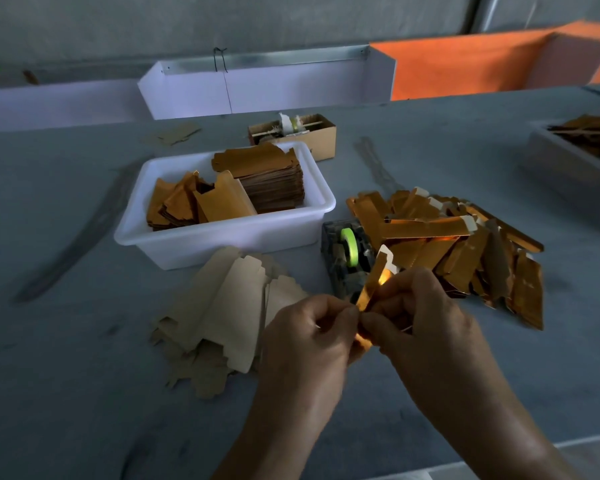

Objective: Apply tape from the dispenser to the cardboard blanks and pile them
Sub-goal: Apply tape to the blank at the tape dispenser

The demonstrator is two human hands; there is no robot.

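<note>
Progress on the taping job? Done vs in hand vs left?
Done: a loose pile of folded gold blanks right of the tape dispenser. In hand: left hand and right hand pinch one gold blank. Left: flat blanks and the stacks in the white tub.

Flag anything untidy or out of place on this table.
The folded gold blanks right of the tape dispenser lie in a loose, crisscrossed heap, some leaning on it. The plain blanks are fanned out unevenly. Nothing looks damaged.

Crowded middle, open bench at lower left and lower right

The white tub (222,233), tape dispenser (347,261), gold pile (465,244) and tan blanks (222,317) ring the hands (361,327); bare bench (66,393) lies at the frame's left and bottom.
</note>
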